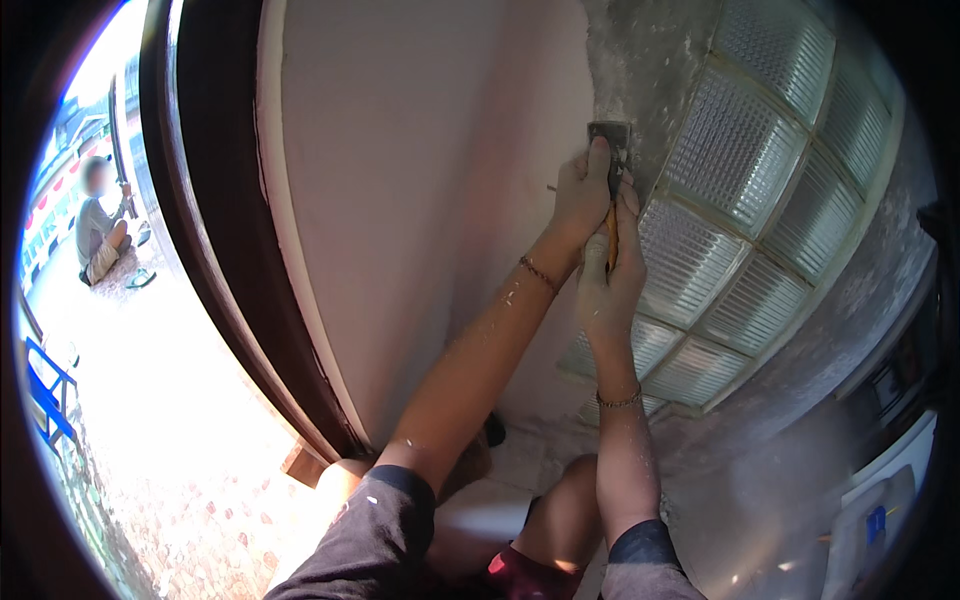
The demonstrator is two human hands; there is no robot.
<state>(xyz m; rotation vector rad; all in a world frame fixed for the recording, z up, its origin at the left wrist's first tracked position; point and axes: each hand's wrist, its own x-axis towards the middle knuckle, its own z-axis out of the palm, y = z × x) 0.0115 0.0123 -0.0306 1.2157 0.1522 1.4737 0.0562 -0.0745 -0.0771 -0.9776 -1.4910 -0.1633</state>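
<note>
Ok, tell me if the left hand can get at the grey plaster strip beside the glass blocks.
Probably yes: the left hand already presses the scraper against the grey plaster strip, with nothing between them.

The handle of the scraper (611, 190) is mostly hidden inside the right hand (612, 275), and the left hand (583, 190) covers part of its metal blade. At 9 o'clock, a sitting person (100, 235) is small and blurred. At 4 o'clock, a white container (868, 525) is cut off by the dark rim. The person's knees (560, 525) are partly hidden behind the forearms.
</note>
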